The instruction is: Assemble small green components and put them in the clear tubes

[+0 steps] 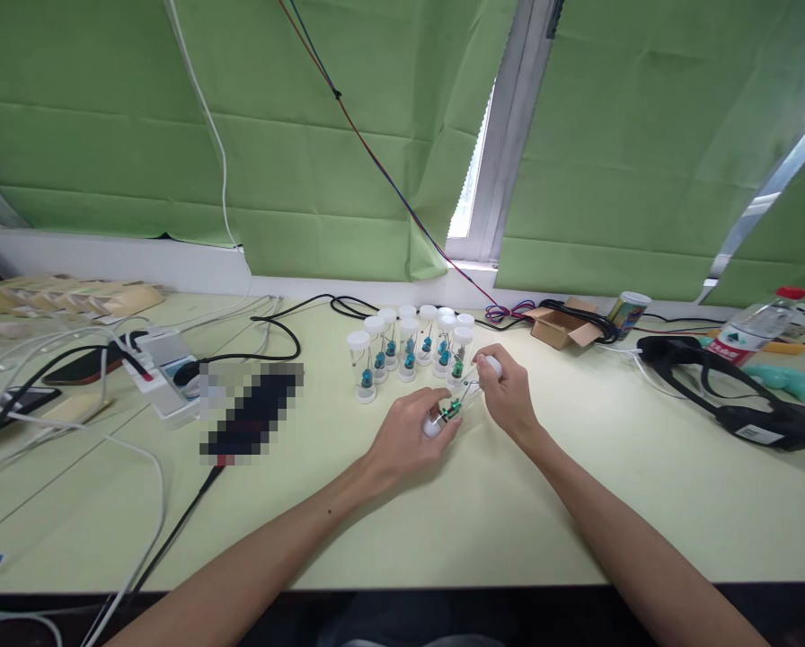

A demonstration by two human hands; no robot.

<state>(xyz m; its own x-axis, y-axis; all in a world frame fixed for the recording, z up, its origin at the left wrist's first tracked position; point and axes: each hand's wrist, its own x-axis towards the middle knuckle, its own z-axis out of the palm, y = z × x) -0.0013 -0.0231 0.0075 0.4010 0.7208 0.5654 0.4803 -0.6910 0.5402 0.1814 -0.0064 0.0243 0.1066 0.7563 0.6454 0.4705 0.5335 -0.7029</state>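
A clear plastic tube (454, 410) with small green pieces and thin wires inside lies tilted between my two hands, low over the table. My left hand (409, 431) is closed round its lower end, which shows a white base. At the upper right end, my right hand (507, 391) pinches a white cap (493, 367); whether the cap is still seated on the tube I cannot tell. Just behind my hands stands a cluster of several similar upright tubes (407, 350) with white caps, most with blue pieces inside and one with green.
Left are a pixelated dark device (254, 413), a white power strip (163, 373) and tangled cables. Behind stand an open cardboard box (562, 325) and a can (628, 313). To the right lie a black headset (732, 395) and a bottle (756, 328). The table's front edge (470, 586) is near me.
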